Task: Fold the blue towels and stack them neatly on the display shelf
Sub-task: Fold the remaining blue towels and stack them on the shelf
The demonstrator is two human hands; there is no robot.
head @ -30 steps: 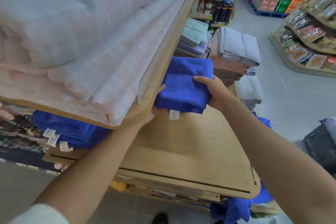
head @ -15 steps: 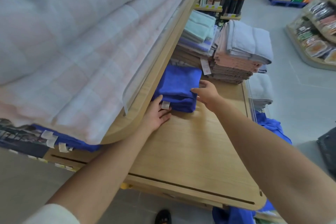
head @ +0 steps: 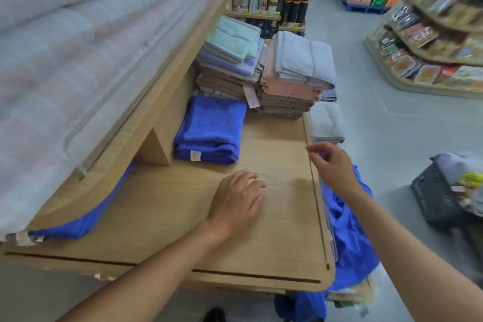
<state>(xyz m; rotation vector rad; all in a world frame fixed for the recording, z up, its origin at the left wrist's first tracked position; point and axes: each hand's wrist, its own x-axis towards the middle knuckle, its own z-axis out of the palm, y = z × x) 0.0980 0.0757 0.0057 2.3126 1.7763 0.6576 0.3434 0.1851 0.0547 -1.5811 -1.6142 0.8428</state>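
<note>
A folded blue towel (head: pixel 210 131) lies on the wooden display shelf (head: pixel 274 238), pushed back beside a wooden bracket, its white tag facing me. More folded blue towels (head: pixel 78 222) show at the left under the upper shelf. Unfolded blue towels (head: pixel 350 232) hang in a heap off the shelf's right edge. My left hand (head: pixel 239 200) hovers over the bare shelf with relaxed fingers, holding nothing. My right hand (head: pixel 330 165) is at the shelf's right rim, fingers loosely curled and empty, just above the blue heap.
Stacks of green, brown, pink and grey towels (head: pixel 285 78) fill the shelf's far end. An upper shelf of pale bedding (head: pixel 78 60) overhangs on the left. A dark basket (head: pixel 439 196) sits on the floor at right, with grocery shelves (head: pixel 431 42) beyond.
Both hands let go of the folded blue towel and drew back toward me. The left now hovers over the bare shelf, and the right has moved to the shelf's right edge.
</note>
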